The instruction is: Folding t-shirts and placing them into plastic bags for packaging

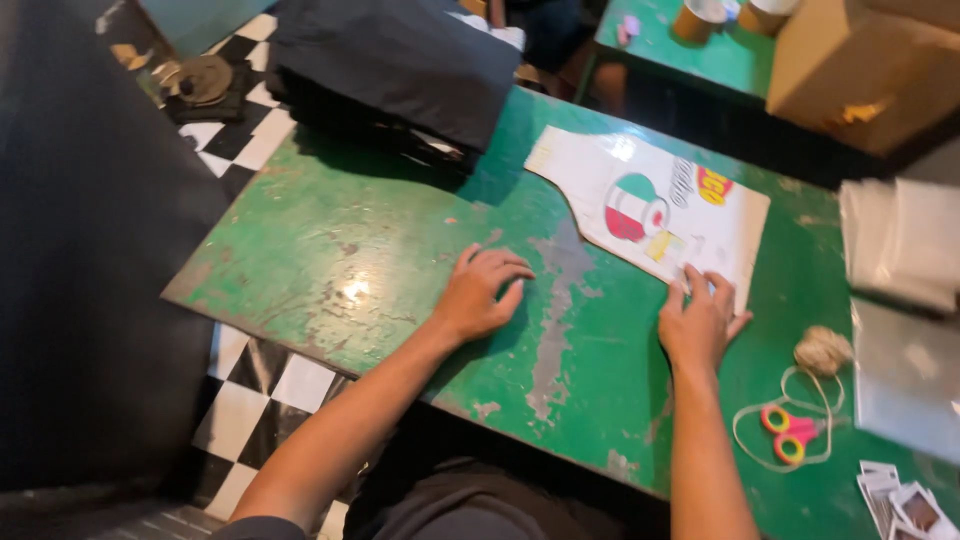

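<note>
Hands both flat and empty on the green worktop point(330, 250): your left hand point(480, 293) rests on bare paint, your right hand point(700, 322) presses fingertips on the near edge of the bottle-shaped card cutout point(650, 210), right of centre. Looks like positioning. Scissors point(790, 432) and twine point(822, 350) lie near right.

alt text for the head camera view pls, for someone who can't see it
A person's right hand presses the near edge of a bottle-shaped white cutout on a worn green table, while the left hand rests flat on the bare tabletop. Pink-handled scissors and string lie to the right.
</note>
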